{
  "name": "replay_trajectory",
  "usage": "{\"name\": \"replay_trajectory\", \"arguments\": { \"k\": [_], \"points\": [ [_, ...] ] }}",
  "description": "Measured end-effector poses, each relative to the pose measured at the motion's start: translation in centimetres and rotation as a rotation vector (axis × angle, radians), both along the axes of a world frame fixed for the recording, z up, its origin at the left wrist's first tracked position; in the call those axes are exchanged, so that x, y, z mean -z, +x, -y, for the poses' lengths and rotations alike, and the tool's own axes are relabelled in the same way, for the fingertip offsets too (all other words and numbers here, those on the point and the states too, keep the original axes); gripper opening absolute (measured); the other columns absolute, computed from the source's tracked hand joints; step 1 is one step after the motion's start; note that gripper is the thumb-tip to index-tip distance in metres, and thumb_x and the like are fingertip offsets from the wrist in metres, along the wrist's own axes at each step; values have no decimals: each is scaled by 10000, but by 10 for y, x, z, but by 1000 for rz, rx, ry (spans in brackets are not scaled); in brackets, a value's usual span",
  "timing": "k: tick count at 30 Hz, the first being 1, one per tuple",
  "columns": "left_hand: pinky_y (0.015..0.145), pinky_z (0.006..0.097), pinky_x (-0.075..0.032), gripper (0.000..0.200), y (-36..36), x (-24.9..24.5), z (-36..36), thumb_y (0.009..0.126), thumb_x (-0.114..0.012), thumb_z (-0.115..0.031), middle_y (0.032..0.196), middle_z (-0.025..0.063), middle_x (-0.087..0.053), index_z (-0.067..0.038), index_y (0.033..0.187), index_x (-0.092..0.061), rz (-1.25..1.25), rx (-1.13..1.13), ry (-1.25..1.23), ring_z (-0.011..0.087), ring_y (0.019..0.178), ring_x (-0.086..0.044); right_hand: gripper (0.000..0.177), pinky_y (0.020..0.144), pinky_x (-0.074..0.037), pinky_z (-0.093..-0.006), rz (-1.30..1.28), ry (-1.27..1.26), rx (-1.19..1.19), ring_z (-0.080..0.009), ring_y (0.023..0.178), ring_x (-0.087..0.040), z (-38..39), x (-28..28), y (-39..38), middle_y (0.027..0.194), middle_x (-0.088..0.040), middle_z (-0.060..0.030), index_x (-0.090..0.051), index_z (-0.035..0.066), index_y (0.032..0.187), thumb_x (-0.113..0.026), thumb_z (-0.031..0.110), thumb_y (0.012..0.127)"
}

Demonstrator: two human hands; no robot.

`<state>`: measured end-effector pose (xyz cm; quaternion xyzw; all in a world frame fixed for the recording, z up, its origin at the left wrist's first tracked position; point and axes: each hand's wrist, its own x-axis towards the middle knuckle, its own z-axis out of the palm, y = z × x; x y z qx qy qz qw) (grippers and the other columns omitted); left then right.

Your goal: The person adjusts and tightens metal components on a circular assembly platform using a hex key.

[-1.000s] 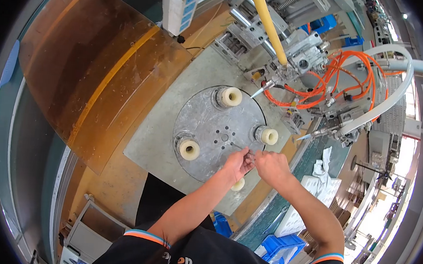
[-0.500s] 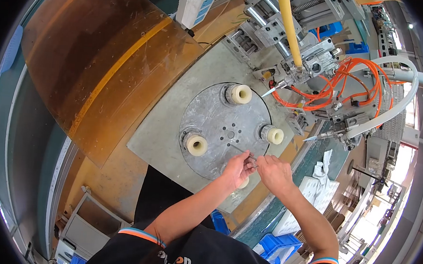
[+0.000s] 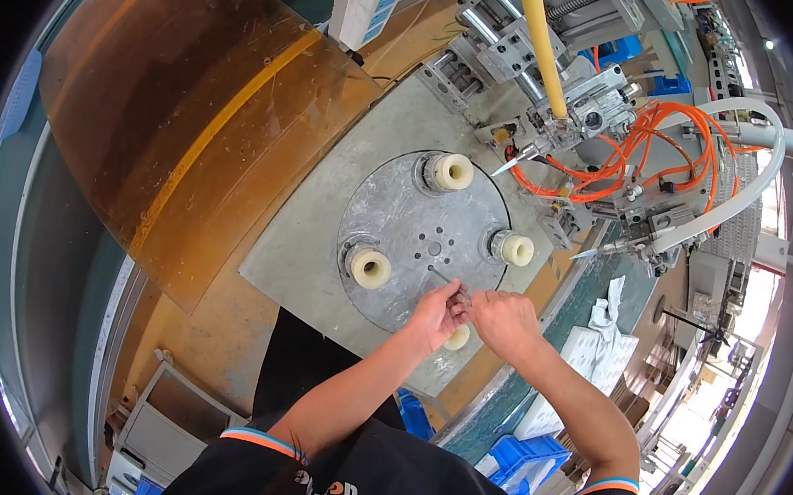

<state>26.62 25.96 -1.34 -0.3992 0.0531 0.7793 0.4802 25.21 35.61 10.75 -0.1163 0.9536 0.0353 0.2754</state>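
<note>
Both my hands meet over the lower right of a round metal plate (image 3: 398, 229). A thin metal rod (image 3: 441, 274) runs from near the small holes at the plate's centre up into my fingers. My left hand (image 3: 442, 313) has its fingers curled round the rod. Pressed beside it, my right hand (image 3: 503, 321) is closed on the rod's outer end. Cream-coloured cylinders stand at the plate's rim: one at the top (image 3: 453, 172), one at the left (image 3: 370, 270), one at the right (image 3: 517, 249). Another (image 3: 456, 337) is partly hidden below my hands.
A brown transparent sheet (image 3: 194, 114) spans the upper left. Nozzle machinery (image 3: 575, 122) with orange tubes (image 3: 637, 154) and a white hose (image 3: 739, 207) stands at the upper right. A white cloth (image 3: 606, 313) and a blue crate (image 3: 528, 464) are at the lower right.
Both hands have shifted slightly left, and my right hand has turned a little, still holding the rod. The plate and cylinders look almost unchanged.
</note>
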Motion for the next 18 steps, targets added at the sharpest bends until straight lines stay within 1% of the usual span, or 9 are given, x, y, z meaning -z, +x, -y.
{"name": "replay_trajectory", "arguments": {
  "k": [2, 4, 5, 7, 8, 10, 14, 17, 18],
  "points": [
    [506, 224, -447, 213, -3, -1, 4, 956, -457, -227, 626, -18, -497, -60, 849, -531, 54, -60, 75, 86, 518, -477, 134, 571, -494, -385, 100, 54, 114, -247, 653, -638, 2, 1, -8, 642, -612, -104, -549, 66, 734, -578, 185, 790],
    [498, 216, -439, 209, -4, 4, 1, 955, -463, -229, 624, -24, -496, -63, 848, -531, 39, -57, 69, 75, 511, -473, 192, 579, -499, -404, 437, -317, 753, -262, 622, -642, -3, 4, -21, 608, -616, -128, -575, 81, 745, -566, 260, 815],
    [491, 207, -432, 206, -6, 7, -1, 954, -469, -231, 622, -29, -495, -66, 847, -532, 22, -58, 61, 64, 503, -468, 192, 579, -499, -404, 436, -317, 745, -262, 622, -642, -2, -1, -22, 608, -616, -128, -575, 81, 745, -566, 260, 815],
    [486, 208, -429, 198, -8, 9, -3, 951, -478, -227, 622, -34, -492, -70, 842, -530, 29, -52, 48, 55, 499, -460, 187, 601, -501, -381, 144, -39, 489, -243, 697, -634, 3, -16, -24, 699, -613, -92, -577, 91, 784, -633, 269, 768],
    [481, 209, -425, 191, -6, 10, -4, 948, -487, -223, 621, -38, -489, -73, 838, -529, 40, -33, 40, 46, 494, -452, 187, 601, -501, -381, 150, -38, 483, -243, 697, -634, 2, -20, -25, 699, -613, -92, -577, 91, 784, -633, 269, 768],
    [472, 220, -421, 186, -2, 10, -6, 938, -505, -217, 616, -36, -480, -59, 845, -536, 55, -46, 38, 50, 494, -445, 221, 605, -496, -352, -287, -162, -26, -220, 800, -607, -4, -28, -26, 819, -577, -52, -551, 79, 790, -689, 233, 714],
    [472, 234, -432, 179, -5, 9, -8, 924, -533, -208, 609, -36, -466, -44, 854, -544, 79, -75, 18, 56, 500, -446, 257, 619, -494, -327, -163, -164, -210, -201, 877, -571, -15, -29, -28, 885, -522, -30, -521, 78, 778, -722, 188, 662],
    [484, 214, -425, 174, -6, 6, -9, 941, -503, -210, 621, -45, -473, -58, 859, -530, 63, -68, 8, 45, 493, -442, 224, 596, -496, -345, -143, -124, -200, -223, 820, -600, -16, -23, -27, 864, -552, -49, -516, 75, 765, -696, 198, 712],
    [484, 214, -425, 174, -7, 1, -9, 941, -503, -210, 621, -45, -473, -58, 859, -530, 63, -66, 8, 45, 493, -442, 218, 585, -496, -359, -68, -47, -31, -237, 792, -610, -17, -14, -21, 860, -561, -63, -516, 71, 766, -686, 203, 731]
  ]
}}
